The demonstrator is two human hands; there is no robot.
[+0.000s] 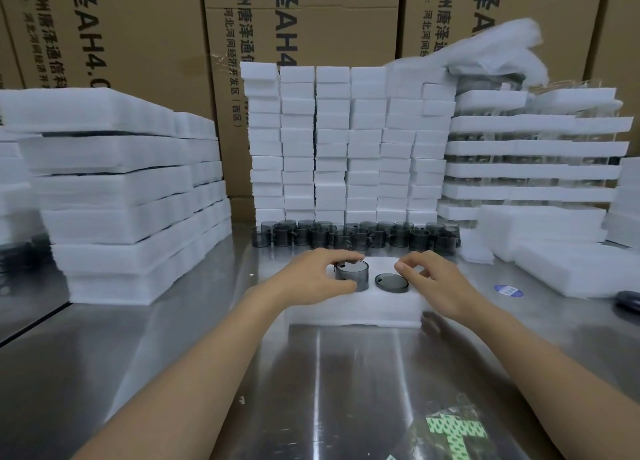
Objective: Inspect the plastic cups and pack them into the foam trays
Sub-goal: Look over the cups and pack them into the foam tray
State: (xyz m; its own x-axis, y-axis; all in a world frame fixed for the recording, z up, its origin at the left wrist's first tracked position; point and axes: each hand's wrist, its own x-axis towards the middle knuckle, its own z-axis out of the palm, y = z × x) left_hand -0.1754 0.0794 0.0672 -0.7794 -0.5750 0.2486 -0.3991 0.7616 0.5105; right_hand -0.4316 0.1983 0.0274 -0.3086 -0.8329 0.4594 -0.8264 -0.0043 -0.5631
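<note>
Foam tray [356,310] on the bench [173,355]. The left hand [311,279] has its grip closed around a smoky plastic cup [351,275] standing proud of the tray. A second cup [391,282], sunk nearly flush, lies at its 3 o'clock. The right hand [433,283] curls at that rim, its grip indeterminate. Loose cups [356,236] line the tray's 12 o'clock.

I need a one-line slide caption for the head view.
Left hand grips a smoky plastic cup on the foam tray; right hand rests beside a second, seated cup.
</note>
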